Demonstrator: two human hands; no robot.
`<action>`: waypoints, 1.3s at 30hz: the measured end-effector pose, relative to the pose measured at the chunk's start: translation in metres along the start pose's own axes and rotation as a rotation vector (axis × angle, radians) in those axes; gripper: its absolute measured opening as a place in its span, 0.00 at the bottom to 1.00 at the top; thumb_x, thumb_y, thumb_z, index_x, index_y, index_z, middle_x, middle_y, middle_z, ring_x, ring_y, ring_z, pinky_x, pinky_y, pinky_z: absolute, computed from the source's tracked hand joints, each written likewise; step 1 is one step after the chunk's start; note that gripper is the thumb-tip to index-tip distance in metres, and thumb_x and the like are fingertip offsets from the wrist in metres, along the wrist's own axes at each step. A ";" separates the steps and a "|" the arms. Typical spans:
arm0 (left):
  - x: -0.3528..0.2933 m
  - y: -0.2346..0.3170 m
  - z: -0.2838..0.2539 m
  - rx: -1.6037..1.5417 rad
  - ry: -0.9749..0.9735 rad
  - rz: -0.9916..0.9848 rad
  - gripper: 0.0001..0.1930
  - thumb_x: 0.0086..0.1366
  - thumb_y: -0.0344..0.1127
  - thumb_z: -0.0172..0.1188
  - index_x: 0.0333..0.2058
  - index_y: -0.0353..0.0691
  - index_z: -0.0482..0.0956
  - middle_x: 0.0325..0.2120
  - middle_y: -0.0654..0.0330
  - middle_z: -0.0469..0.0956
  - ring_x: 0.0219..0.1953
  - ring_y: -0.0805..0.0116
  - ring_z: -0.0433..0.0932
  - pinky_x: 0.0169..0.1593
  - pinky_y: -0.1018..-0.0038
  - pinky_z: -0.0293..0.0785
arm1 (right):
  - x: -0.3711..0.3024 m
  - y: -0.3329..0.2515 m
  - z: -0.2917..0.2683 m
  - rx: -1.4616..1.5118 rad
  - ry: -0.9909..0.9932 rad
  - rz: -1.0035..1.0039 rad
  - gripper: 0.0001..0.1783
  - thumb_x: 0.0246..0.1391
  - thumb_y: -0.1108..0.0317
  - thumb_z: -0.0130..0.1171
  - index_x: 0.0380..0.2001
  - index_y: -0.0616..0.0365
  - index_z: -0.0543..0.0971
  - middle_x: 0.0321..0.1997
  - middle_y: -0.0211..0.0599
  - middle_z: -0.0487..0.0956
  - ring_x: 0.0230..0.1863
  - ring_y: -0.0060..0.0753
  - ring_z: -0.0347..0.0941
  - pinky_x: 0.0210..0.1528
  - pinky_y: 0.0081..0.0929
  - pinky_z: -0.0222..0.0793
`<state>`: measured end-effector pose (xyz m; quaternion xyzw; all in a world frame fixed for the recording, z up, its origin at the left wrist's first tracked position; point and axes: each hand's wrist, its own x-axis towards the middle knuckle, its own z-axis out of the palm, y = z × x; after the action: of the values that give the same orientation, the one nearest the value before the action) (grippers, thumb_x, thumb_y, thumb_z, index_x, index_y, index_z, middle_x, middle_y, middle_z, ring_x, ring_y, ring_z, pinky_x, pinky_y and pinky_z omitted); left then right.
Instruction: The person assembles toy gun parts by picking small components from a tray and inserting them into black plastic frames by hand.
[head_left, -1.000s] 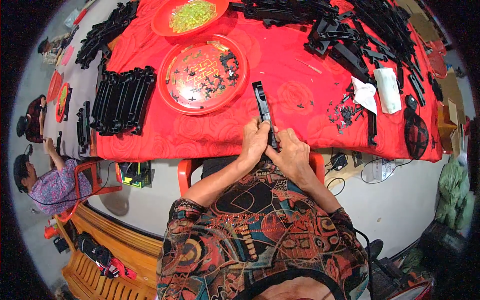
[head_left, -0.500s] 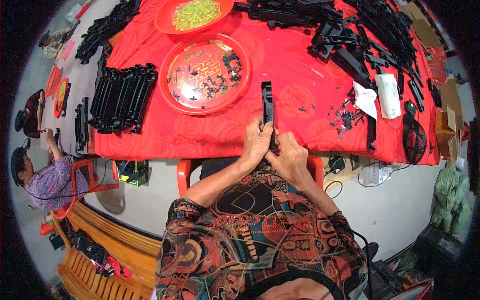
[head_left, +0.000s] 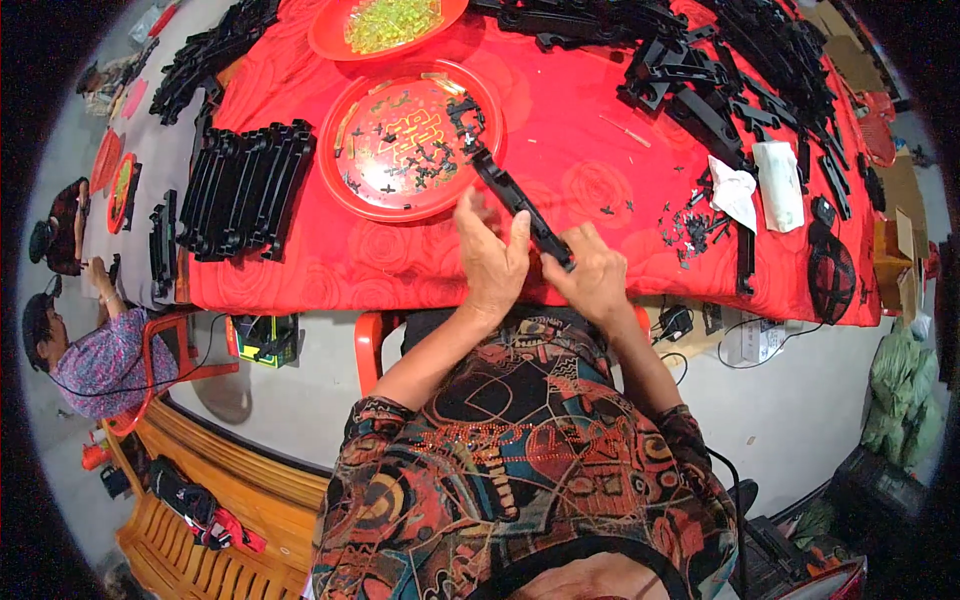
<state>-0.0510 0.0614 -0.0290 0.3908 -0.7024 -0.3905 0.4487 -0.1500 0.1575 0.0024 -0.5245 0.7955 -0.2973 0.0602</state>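
A long black plastic part (head_left: pixel 522 207) slants across the near side of the table, its far tip over the edge of a round red-rimmed tray (head_left: pixel 398 214). Closed round the part's near end is my right hand (head_left: pixel 592 275). My left hand (head_left: pixel 492 265) is beside the part's middle, thumb apart from the fingers, which are slightly blurred; whether the thumb touches the part is hard to make out. Small black cross-shaped pieces (head_left: pixel 432 163) lie scattered on the tray.
Left of the tray stands a row of similar black parts (head_left: pixel 245 190). Behind is a red bowl (head_left: pixel 325 42) of yellow-green pieces (head_left: pixel 392 24). More black parts (head_left: pixel 690 80) are heaped far right, near a white roll (head_left: pixel 778 187) and a small black fan (head_left: pixel 830 275). Another person (head_left: pixel 110 355) sits at left.
The black part has gone from upright in the view to a leftward slant, its far tip now at the tray. My left hand has loosened from it and moved left; my right hand still holds it.
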 end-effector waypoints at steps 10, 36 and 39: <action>0.011 -0.008 -0.019 0.536 -0.336 0.660 0.18 0.45 0.36 0.64 0.37 0.38 0.74 0.42 0.53 0.68 0.52 0.53 0.62 0.56 0.51 0.53 | 0.036 0.064 -0.027 -0.062 -0.310 -0.171 0.15 0.40 0.61 0.60 0.32 0.55 0.77 0.29 0.38 0.71 0.32 0.45 0.72 0.31 0.38 0.68; 0.004 -0.022 0.003 0.556 -0.284 0.549 0.10 0.50 0.29 0.58 0.33 0.40 0.77 0.29 0.59 0.68 0.41 0.60 0.67 0.52 0.55 0.56 | 0.020 0.028 0.011 0.110 -0.093 0.402 0.12 0.49 0.68 0.49 0.33 0.62 0.77 0.21 0.55 0.75 0.27 0.56 0.74 0.29 0.45 0.68; 0.005 -0.022 0.002 0.562 -0.298 0.549 0.09 0.50 0.28 0.58 0.33 0.39 0.77 0.29 0.59 0.68 0.41 0.59 0.67 0.52 0.55 0.57 | 0.020 0.029 0.016 0.168 -0.063 0.392 0.10 0.48 0.69 0.51 0.32 0.63 0.77 0.18 0.51 0.74 0.22 0.49 0.74 0.25 0.39 0.66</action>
<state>-0.0500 0.0490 -0.0477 0.2353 -0.9170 -0.1020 0.3057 -0.1758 0.1418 -0.0220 -0.3619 0.8526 -0.3284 0.1854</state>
